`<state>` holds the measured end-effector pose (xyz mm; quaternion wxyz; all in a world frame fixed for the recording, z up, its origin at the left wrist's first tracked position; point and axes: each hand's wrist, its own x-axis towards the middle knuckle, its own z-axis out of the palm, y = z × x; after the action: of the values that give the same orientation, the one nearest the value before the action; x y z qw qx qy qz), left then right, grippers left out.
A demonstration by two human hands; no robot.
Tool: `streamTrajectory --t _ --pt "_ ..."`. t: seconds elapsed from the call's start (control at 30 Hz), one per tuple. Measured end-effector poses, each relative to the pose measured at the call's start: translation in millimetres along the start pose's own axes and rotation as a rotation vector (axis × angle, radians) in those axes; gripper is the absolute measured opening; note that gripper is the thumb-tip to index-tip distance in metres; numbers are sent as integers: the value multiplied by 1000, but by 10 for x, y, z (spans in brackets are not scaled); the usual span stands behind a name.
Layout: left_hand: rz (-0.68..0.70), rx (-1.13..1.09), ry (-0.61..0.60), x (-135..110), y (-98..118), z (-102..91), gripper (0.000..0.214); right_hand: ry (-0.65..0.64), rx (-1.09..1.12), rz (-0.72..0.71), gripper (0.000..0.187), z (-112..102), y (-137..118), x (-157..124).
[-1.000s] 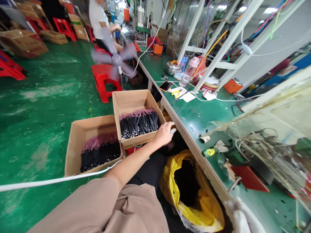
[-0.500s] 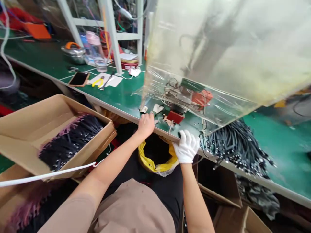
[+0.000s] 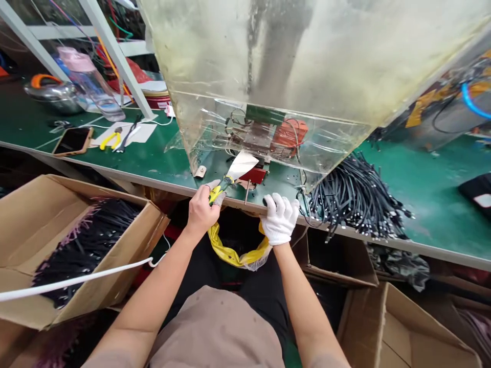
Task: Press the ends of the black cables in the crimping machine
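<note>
My bare left hand (image 3: 201, 208) is closed on the yellow handle of a scraper (image 3: 233, 174), whose flat metal blade points up toward a small red machine (image 3: 268, 140) under a clear plastic guard (image 3: 268, 66). In a white glove, my right hand (image 3: 280, 217) curls its fingers over the front edge of the green workbench (image 3: 153, 163). A heap of black cables (image 3: 356, 197) lies on the bench just right of that hand. A yellow bag (image 3: 233, 253) hangs open below the bench edge between my arms.
An open cardboard box (image 3: 72, 245) of black cables with pink ends stands at my left, crossed by a white cord (image 3: 76, 280). More boxes (image 3: 406, 327) sit at lower right. A phone (image 3: 72, 141), yellow pliers (image 3: 109, 140), a pink-capped bottle (image 3: 90, 84) and a metal pot (image 3: 53, 92) lie at the bench's left.
My view swung from the boxes on the floor to the bench. My left hand left the box edge, came to the bench and now grips the scraper. My gloved right hand stays on the edge.
</note>
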<state>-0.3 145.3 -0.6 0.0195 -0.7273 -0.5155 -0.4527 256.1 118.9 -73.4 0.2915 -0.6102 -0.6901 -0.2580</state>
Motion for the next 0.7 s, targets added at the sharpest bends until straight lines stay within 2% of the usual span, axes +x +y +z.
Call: streamTrajectory --t 0.1,0.2,0.37,0.53,0.7 --pt "27 -26 57 19 -38 166 24 15 4 -2 49 -21 -10 18" --pt "33 -28 81 -18 -76 252 24 30 4 -5 49 -34 -25 28" --pt "-29 -54 117 55 15 387 25 61 -9 -6 51 -8 -33 10" --pt "-142 -90 34 545 151 580 29 70 -60 -22 48 13 -23 -11" --pt "-184 72 -118 1127 137 696 35 126 -67 -47 45 17 -34 -19"
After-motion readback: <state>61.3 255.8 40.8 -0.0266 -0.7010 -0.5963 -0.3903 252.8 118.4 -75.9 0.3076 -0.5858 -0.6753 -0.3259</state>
